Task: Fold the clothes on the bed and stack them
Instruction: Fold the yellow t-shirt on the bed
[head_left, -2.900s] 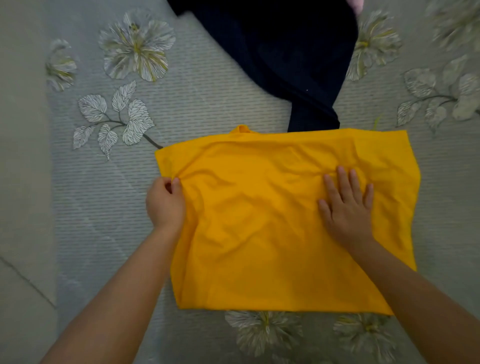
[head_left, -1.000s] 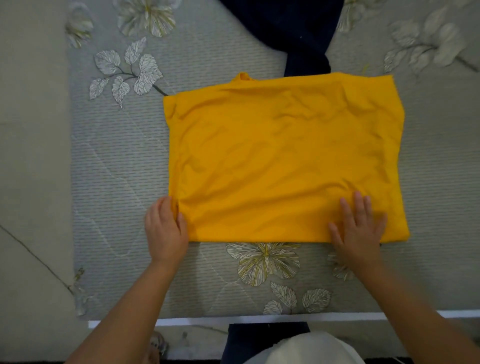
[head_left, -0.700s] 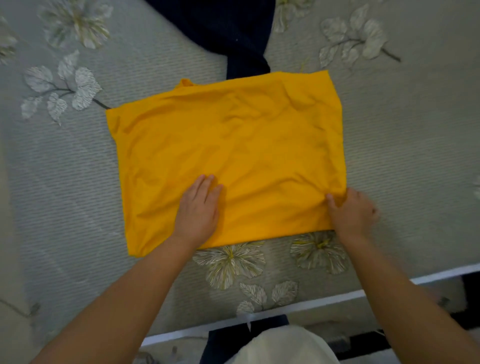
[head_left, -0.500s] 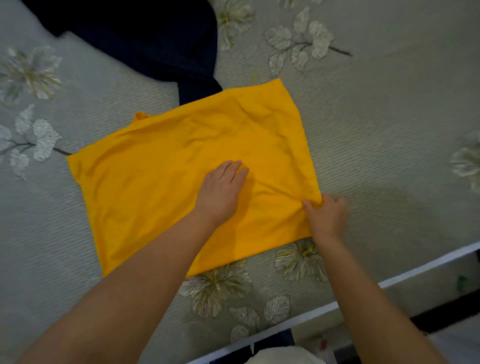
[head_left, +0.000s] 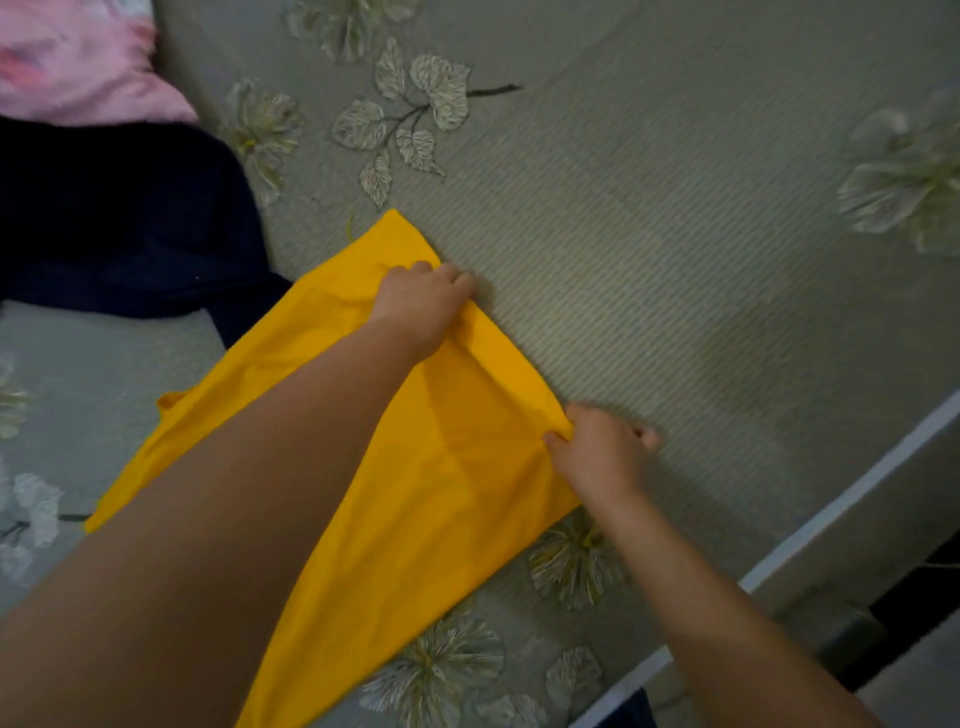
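Both hands have shifted to the right edge of the yellow garment (head_left: 363, 467) on the bed (head_left: 675, 234): left hand (head_left: 421, 306) and right hand (head_left: 597, 452) curl their fingers around that edge. Next fold in hand; judged next, lift it leftward evenly. No containers visible.

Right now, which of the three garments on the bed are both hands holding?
The yellow garment: left hand and right hand grip its right edge. The dark navy one and pink one lie untouched.
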